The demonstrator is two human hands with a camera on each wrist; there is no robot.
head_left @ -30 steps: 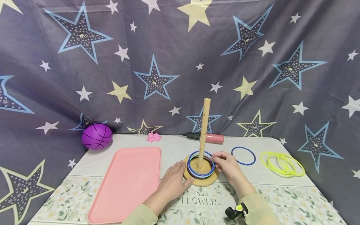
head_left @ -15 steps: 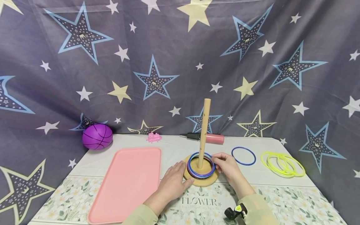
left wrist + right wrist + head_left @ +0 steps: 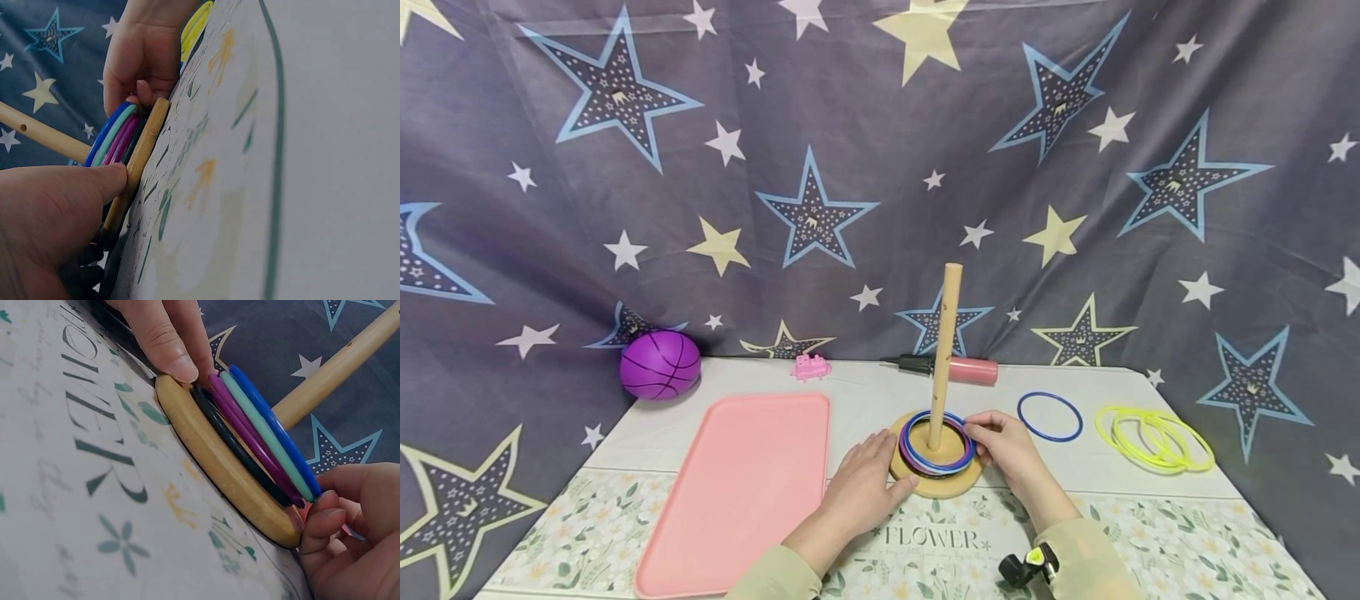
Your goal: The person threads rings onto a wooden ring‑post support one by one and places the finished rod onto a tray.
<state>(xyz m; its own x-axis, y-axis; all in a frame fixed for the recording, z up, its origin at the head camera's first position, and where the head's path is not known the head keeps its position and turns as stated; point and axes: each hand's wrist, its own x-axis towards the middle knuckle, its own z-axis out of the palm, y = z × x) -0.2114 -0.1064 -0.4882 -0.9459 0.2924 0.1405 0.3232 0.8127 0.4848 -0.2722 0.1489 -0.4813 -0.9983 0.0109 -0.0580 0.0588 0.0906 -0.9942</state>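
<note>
A wooden peg [image 3: 943,358] stands upright on a round wooden base [image 3: 938,486], with thin plastic rings stacked low around it. From the top, the right wrist view shows a blue ring [image 3: 273,427], a mint ring [image 3: 265,435], a purple ring [image 3: 251,442] and a black ring [image 3: 237,450]. My left hand [image 3: 863,483] rests along the base's left side, fingers extended, thumb pressing its front edge. My right hand [image 3: 1006,446] pinches the stack's right edge between thumb and forefinger, at the blue, mint and purple rings; its fingertips partly hide that edge.
A loose blue ring [image 3: 1049,416] and several yellow rings [image 3: 1157,442] lie to the right. The pink tray [image 3: 745,492] is on the left. Behind are a purple ball [image 3: 660,365], a small pink toy [image 3: 810,367] and a hand pump [image 3: 973,370]. A star-patterned curtain [image 3: 850,125] hangs behind the table.
The far side of the upper rings has dropped a little, and more purple shows inside the blue ring. My right fingers have lowered slightly with them; the left hand stays in place.
</note>
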